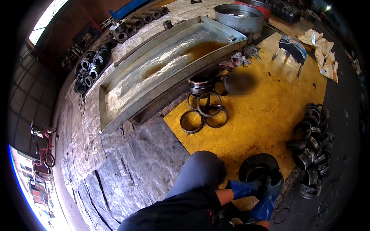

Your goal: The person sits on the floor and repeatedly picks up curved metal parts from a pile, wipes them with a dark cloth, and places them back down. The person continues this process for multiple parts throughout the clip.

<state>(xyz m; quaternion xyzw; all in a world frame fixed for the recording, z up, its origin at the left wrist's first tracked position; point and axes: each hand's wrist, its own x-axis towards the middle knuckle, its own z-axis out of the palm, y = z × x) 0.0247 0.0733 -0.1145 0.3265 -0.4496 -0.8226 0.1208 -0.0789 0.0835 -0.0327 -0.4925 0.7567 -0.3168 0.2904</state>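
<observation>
I have a black tub [249, 162] before me in the lower right of the frame, round and wide-mouthed, its opening turned up toward me. The far rim shows as a full curve, while the near right part is covered where I reach over it. The walls are dark all round, with a faint sheen along the inside. Its depths are too shadowed to read, and I cannot tell what dark piece, if any, I grip there.

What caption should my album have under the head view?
Blue-gloved hands at a round black basin, dark metal rings heaped nearby.
</observation>
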